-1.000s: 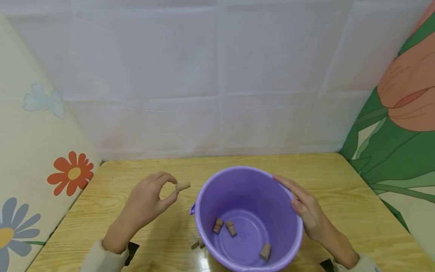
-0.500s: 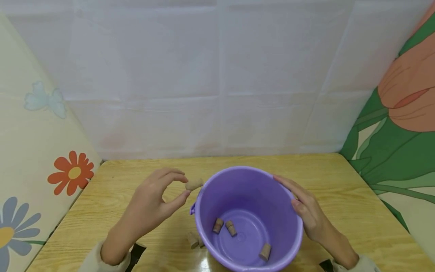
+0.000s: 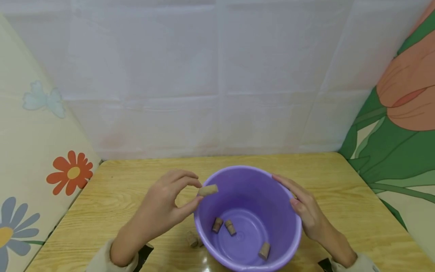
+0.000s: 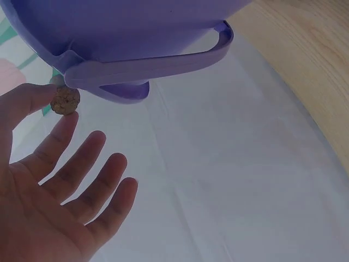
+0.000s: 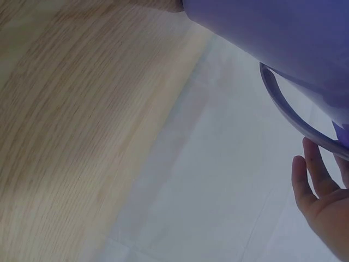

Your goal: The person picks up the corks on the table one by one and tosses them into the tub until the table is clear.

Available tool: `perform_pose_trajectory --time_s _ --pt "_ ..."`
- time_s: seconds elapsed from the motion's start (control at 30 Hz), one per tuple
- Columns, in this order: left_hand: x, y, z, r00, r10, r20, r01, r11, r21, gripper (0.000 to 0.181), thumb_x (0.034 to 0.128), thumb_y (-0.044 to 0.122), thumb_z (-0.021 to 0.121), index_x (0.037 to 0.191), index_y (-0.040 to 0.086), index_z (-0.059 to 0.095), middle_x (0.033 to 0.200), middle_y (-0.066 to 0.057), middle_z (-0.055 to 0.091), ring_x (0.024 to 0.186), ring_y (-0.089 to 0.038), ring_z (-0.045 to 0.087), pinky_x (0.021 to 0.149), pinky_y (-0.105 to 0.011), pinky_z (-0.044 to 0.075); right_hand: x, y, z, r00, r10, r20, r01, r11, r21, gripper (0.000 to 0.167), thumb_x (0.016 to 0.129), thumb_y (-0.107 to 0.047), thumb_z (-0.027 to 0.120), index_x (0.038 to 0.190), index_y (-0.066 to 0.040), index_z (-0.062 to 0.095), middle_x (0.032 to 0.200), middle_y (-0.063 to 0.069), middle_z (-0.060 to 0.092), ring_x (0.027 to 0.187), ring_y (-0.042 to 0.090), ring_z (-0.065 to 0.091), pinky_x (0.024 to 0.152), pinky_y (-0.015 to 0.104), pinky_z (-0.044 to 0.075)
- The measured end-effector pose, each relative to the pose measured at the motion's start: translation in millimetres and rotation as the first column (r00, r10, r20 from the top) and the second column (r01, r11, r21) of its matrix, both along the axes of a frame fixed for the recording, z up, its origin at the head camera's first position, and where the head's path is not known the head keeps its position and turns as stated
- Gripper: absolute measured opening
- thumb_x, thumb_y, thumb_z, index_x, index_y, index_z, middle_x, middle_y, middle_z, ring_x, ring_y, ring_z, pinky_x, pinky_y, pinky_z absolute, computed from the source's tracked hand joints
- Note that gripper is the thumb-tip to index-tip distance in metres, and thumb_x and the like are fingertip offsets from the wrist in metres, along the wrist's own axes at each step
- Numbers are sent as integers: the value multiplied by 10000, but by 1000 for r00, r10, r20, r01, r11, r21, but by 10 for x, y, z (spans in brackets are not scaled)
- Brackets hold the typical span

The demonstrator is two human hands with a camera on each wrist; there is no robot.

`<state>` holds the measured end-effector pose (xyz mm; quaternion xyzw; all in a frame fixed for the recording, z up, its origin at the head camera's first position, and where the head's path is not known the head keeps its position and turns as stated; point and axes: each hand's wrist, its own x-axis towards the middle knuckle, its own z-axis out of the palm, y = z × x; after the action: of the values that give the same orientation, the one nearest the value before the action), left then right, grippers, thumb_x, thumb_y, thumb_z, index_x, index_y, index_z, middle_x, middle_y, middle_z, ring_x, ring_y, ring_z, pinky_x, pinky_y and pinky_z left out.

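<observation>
A light cork [image 3: 208, 190] is lying nearly level between the thumb and index finger of the left hand [image 3: 164, 206], which is pinching it by one end while the other fingers are spreading apart from it in the left wrist view. From the head view, the cork's free end is crossing the left rim of a purple bucket [image 3: 258, 192] and showing against its inner wall. Inside, two corks [image 3: 230, 227] are lying near each other toward the left of the floor, and a third cork [image 3: 264, 251] is lying well apart from them, nearer the lower right wall. The right hand [image 3: 307, 211] is resting against the bucket's right side, its fingers extending along the outside and its thumb touching near the rim. The bucket's handle [image 4: 158, 68] is hanging along the outer wall. On the table [image 3: 142, 177], a few more corks [image 3: 192, 239] are lying just beside the bucket's left side, partly hidden by it. Pale sleeves [image 3: 110, 260] are covering both forearms. Beyond, a creased white sheet [image 3: 146, 75] is hanging behind the table, flower-printed panels [image 3: 408, 87] flanking it on both sides.
</observation>
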<state>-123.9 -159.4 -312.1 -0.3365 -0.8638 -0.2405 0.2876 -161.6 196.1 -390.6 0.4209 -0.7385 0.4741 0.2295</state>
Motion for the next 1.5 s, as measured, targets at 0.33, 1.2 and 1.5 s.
perform_pose_trajectory --time_s 0.33,1.2,1.5 --pt "33 129 25 997 -79 -3 79 996 -37 214 784 184 807 974 166 710 1096 25 697 1053 -156 632 865 -348 564 -12 2 -3 1000 1 8 -1 1000 -3 519 927 -16 281 1393 114 471 1410 152 572 1296 125 561 1037 168 459" --pt "49 172 -62 990 -132 51 137 984 -115 185 846 229 770 1019 221 708 1195 45 662 1139 -161 596 911 -363 541 -12 -4 -17 1000 17 15 -17 1000 -23 507 948 -34 272 1387 126 468 1413 158 569 1301 132 559 1053 177 449" --pt "48 23 -101 995 -70 73 76 993 -94 160 876 216 742 1034 204 717 1191 25 673 1134 -175 617 926 -412 552 -4 2 -29 1000 15 24 -15 1000 -16 501 978 -78 267 1394 118 467 1419 152 565 1307 129 553 1040 171 457"
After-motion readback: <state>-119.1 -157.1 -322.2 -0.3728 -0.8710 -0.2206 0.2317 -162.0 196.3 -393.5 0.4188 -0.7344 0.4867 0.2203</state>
